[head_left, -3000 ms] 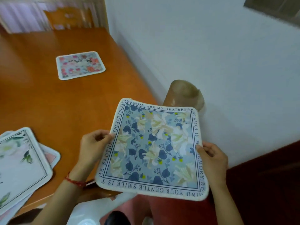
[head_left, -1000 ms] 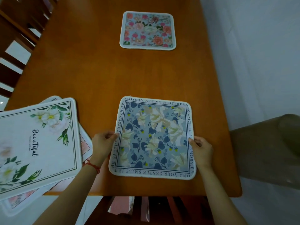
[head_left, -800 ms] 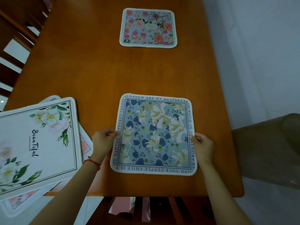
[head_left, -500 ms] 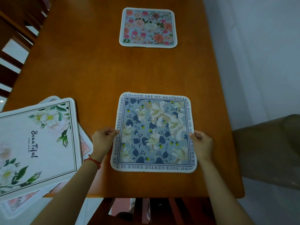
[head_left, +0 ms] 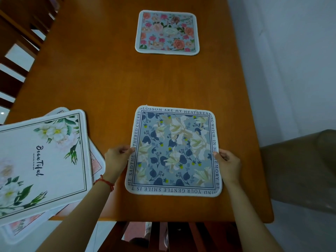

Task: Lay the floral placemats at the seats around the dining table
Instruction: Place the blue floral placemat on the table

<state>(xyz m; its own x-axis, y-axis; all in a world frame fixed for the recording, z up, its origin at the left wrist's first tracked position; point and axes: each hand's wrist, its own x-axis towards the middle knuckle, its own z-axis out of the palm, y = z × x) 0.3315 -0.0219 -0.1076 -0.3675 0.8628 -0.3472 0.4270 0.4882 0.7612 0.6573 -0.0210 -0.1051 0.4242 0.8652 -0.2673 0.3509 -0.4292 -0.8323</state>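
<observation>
Left hand (head_left: 116, 159) and right hand (head_left: 228, 163) each pinch a side edge of the blue floral placemat (head_left: 173, 151), fingertips on the border, approx. halfway along each side. Mat lies flat on the counter (head_left: 101, 75), near its front edge and toward the right side, printed text border facing up. Step in hand, as judged: final squaring of this mat at the near seat, just prior to release. Farther along the same side of the counter, a pink rose placemat (head_left: 167, 32) is already laid flat, well apart from the blue one. To the left, a fanned stack of remaining placemats (head_left: 41, 160) overhangs the counter's front-left corner; top mat is white w/ green leaves and script lettering, a pink one partly visible beneath. Chair slats (head_left: 163, 235) show below the front edge. Next move, as judged: let go w/ both hands, reach left, lift the top mat off the stack w/o dragging the others off the overhang, and carry it to an unserved seat.
</observation>
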